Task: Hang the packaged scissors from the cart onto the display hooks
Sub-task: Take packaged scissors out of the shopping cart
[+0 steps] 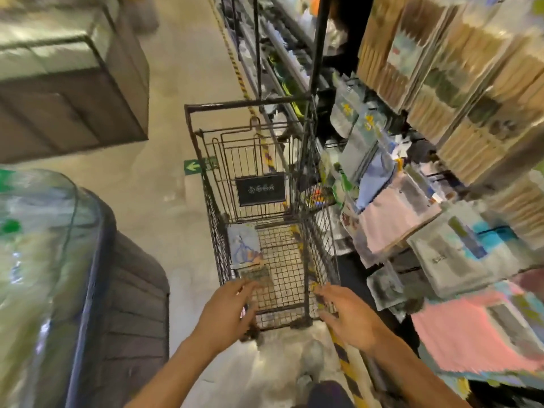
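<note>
Both forearms reach forward from the bottom edge. Left hand [225, 312] over the cart's near left corner, fingers spread and loosely curled, holding nothing. Right hand [346, 315] at the near right rim, fingers apart, empty. Wire cart [206, 184] dark, rusty, standing in the aisle just beside the display rack [441, 201]. Packaged scissors [243, 244] lie flat on the basket floor against the left wall: pale card backing, bluish scissor shape, an orange patch at the lower corner; blur hides the print. A second darker pack [254, 275] lies just nearer, partly under the left fingers. Hanging packs crowd the rack at right, heavily smeared.
</note>
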Demonstrator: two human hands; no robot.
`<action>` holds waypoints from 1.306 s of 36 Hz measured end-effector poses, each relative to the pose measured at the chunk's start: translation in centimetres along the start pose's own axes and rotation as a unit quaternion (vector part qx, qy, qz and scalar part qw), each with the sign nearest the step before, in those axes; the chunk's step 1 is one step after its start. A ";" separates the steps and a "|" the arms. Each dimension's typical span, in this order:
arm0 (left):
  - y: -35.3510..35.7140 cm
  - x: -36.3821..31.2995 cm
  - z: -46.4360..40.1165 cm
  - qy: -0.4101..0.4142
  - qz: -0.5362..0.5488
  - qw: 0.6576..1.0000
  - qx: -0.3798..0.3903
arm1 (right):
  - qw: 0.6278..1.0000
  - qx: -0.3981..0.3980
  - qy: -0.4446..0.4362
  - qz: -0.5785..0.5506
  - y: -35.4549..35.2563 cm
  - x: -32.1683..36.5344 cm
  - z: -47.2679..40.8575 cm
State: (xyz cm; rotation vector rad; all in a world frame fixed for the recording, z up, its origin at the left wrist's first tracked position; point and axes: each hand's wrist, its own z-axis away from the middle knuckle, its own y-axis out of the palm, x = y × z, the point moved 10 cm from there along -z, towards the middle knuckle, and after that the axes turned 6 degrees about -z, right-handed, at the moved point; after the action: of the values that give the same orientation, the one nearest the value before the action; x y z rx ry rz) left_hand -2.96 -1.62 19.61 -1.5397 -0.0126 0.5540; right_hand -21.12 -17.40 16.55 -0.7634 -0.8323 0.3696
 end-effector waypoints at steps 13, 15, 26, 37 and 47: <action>4.4 2.9 -5.8 -0.149 -0.012 0.987 0.054 | 0.995 0.102 -0.019 0.005 -2.1 -2.0 -10.4; 4.7 3.4 -6.3 -0.161 -0.011 0.984 0.070 | 0.994 0.099 -0.043 0.023 -2.3 -1.4 -11.2; 6.2 8.7 -9.6 -0.153 0.043 0.984 0.075 | 0.993 0.116 0.007 0.032 -0.6 0.2 -16.9; 7.6 12.9 -14.3 -0.142 0.058 0.983 0.102 | 0.993 0.112 0.038 0.028 -0.4 2.8 -22.4; 17.4 18.2 -18.7 -0.248 0.090 0.957 0.121 | 0.986 0.164 0.022 0.013 5.4 -1.6 -32.0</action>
State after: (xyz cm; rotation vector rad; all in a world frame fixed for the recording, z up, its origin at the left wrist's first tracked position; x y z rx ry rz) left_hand 13.77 -13.99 -3.88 -1.1384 -0.1849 1.0389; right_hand 2.62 -29.35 -2.11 -0.4744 -0.6984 0.4969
